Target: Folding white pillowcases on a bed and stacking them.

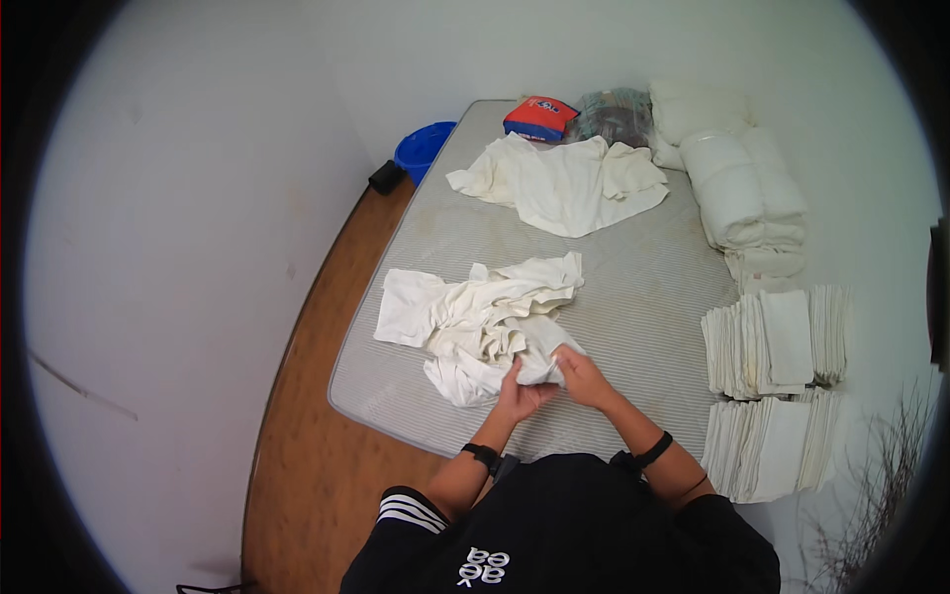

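A crumpled white cloth garment (485,317), perhaps more than one piece, lies in a heap on the near part of a striped mattress (643,317). At its near right edge my left hand (522,398) is closed on the fabric, thumb on top. My right hand (586,378) pinches the same edge a little to the right, so a fold is stretched and slightly raised between them. Much of the gripping fingers is hidden by cloth. Farther back, another white garment (564,188) is spread out loosely, with a folded-over part at its right.
Stacks of folded white cloths (757,445) line the mattress's right side, with rolled white bedding (742,188) behind them. A red and blue package (539,119) and a clear bag (614,116) stand at the back. A blue tub (424,148) is on the wooden floor, far left.
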A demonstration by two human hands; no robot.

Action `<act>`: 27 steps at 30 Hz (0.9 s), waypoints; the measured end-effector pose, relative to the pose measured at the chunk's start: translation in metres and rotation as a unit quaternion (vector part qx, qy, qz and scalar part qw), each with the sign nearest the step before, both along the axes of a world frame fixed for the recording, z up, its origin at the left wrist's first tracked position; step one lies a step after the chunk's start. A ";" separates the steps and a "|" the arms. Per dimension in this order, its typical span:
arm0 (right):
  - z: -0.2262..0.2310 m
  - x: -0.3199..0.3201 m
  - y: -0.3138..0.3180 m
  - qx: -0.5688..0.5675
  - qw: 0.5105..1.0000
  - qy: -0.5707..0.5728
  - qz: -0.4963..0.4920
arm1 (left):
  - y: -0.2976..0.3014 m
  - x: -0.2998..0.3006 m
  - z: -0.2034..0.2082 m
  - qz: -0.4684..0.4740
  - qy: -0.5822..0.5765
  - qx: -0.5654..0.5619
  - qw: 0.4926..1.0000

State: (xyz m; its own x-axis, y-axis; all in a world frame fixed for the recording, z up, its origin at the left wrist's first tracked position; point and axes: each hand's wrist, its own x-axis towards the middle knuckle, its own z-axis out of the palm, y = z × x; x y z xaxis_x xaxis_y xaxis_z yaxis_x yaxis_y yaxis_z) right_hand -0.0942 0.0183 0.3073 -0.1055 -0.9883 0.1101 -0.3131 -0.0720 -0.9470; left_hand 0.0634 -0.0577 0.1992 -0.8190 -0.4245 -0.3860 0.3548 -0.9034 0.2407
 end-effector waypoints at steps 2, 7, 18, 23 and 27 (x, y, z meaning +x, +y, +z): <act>0.056 0.011 0.016 0.027 0.997 0.000 0.075 | -0.024 -0.006 -0.007 0.151 -0.040 0.005 0.988; 0.120 -0.037 0.051 -0.016 0.998 -0.011 0.053 | -0.103 0.000 -0.048 0.180 -0.096 -0.022 0.979; 0.166 -0.132 0.137 -0.139 0.961 -0.043 -0.233 | -0.164 0.047 -0.097 0.176 -0.639 -0.276 0.696; 0.092 -0.137 0.123 0.098 0.993 0.024 -0.057 | -0.031 -0.082 -0.003 0.025 -0.353 -0.749 0.560; 0.068 -0.122 0.117 0.205 0.975 -0.061 0.057 | 0.056 -0.144 0.093 -0.129 -0.045 -0.843 0.521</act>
